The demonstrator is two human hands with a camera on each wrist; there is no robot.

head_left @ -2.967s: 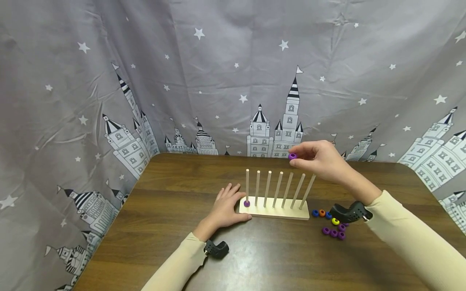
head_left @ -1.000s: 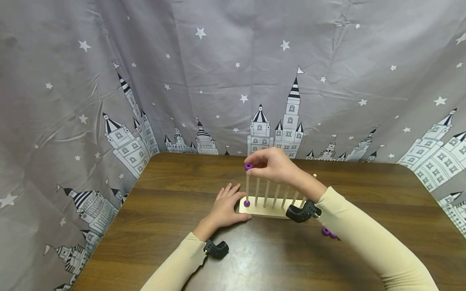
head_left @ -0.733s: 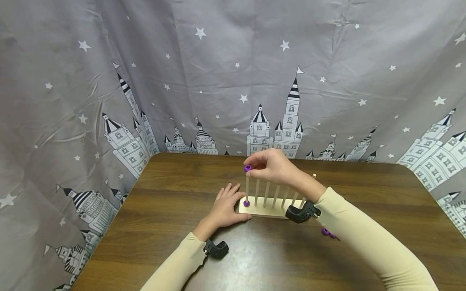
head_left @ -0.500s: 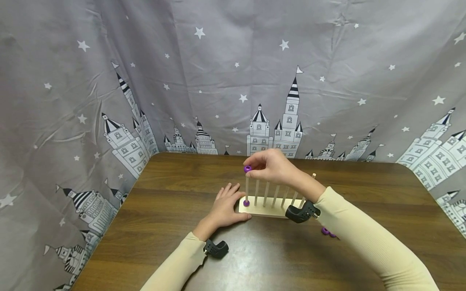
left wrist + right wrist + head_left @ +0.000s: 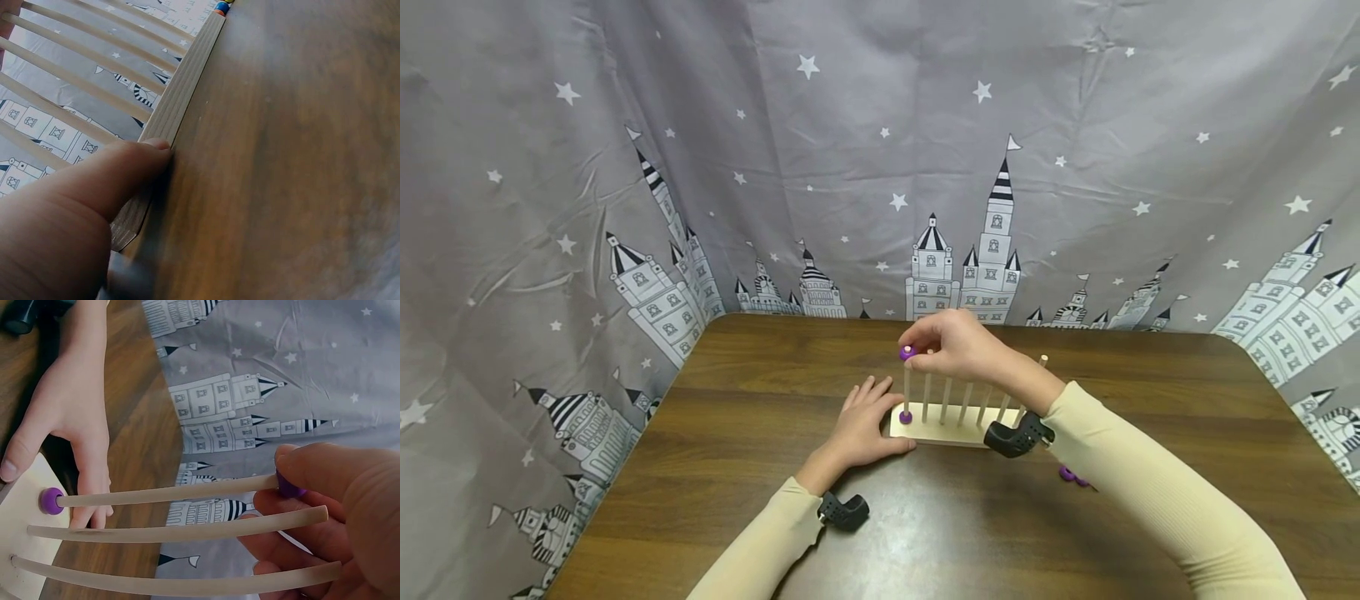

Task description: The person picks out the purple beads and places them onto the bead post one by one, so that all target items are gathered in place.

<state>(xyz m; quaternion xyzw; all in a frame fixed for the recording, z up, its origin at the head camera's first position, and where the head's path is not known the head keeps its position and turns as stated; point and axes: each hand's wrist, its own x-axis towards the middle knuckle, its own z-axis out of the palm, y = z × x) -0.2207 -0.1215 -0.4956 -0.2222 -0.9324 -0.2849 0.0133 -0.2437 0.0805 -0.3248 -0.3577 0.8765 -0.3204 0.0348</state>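
Note:
My right hand pinches a purple bead between thumb and fingertips at the top of the leftmost peg. The light peg tip shows through the bead's hole. In the right wrist view, the thumb partly covers this bead. Another purple bead sits at the foot of the same peg. The pegs stand upright in a pale wooden base, partly hidden behind my right hand and wrist. My left hand rests with spread fingers at the base's left end, its thumb against the front edge.
Purple beads lie on the brown table to the right, partly hidden by my right forearm. Beyond the base's far end, the left wrist view shows a blue bead. A grey castle-print curtain hangs behind the table.
My right hand has carried the purple bead leftward from beyond the pegs to the leftmost peg. It has lowered slightly, and the tip now pokes through. My left hand stays in place.

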